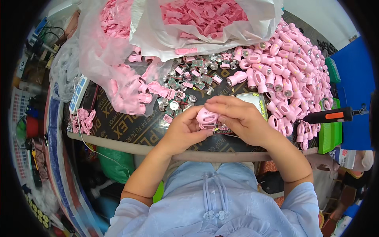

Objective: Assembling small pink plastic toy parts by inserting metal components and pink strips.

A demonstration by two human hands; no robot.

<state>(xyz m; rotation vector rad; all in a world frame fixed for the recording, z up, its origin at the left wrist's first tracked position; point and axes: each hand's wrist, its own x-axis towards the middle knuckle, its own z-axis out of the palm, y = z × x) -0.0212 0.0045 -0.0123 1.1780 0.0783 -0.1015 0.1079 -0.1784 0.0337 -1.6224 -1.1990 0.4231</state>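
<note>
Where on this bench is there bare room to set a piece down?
Bare dark board lies left of the left hand, between the small pink pile and the loose parts. The right side is crowded with assembled pink lamps; the rear holds plastic bags.

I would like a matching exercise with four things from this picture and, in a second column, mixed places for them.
Things:
1. pink shell
2. clear bag
3. screwdriver
4. green tray

Places:
A. under the screwdriver, at the right table edge
B. between both hands
C. at the far side, full of pink parts
D. right of the hands, orange and black handle

Pairs: 1-B, 2-C, 3-D, 4-A
</note>
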